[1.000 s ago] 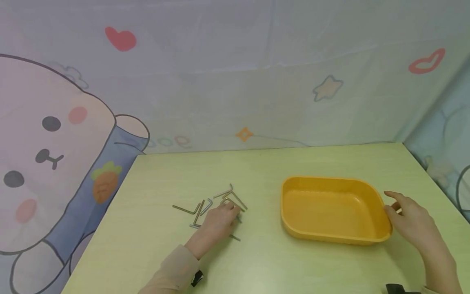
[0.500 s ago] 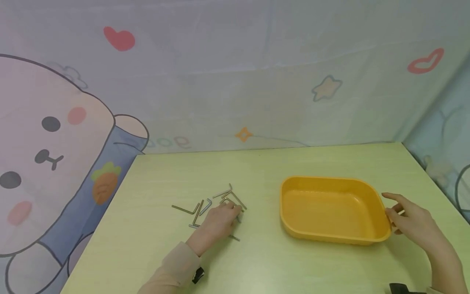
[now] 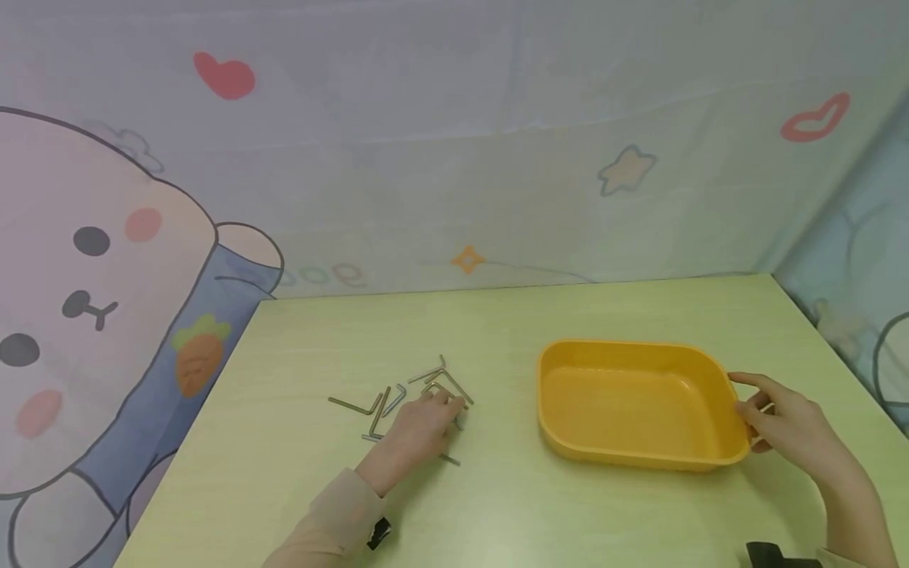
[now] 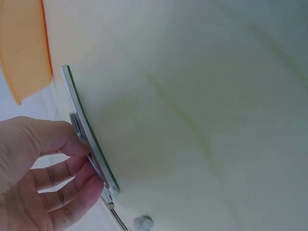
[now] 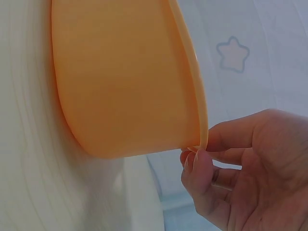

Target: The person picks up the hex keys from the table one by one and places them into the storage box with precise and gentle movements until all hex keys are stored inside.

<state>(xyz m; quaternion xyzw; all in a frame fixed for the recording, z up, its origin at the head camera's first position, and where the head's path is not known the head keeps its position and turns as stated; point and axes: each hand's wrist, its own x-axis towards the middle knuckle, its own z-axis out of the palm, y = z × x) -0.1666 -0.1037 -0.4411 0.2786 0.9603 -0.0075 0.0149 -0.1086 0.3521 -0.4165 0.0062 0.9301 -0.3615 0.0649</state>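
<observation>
Picking step, probably: my left hand (image 3: pixel 415 430) pinches an L-shaped key (image 4: pixel 89 130), loose keys (image 3: pixel 379 414) beside that grip; my right hand (image 3: pixel 791 418) clamps the yellow tray (image 3: pixel 642 457) by its rim. Next likely needs a clean lift.

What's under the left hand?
Bent metal rods on the table, with ends poking out around the left hand. Its fingertips touch at least one. Whatever lies right beneath the hand is covered, so I can't tell.

Pale yellow-green table (image 3: pixel 497 505); L-shaped metal rods (image 3: pixel 349 405) scattered left, yellow tray (image 3: pixel 632 414) right.
</observation>
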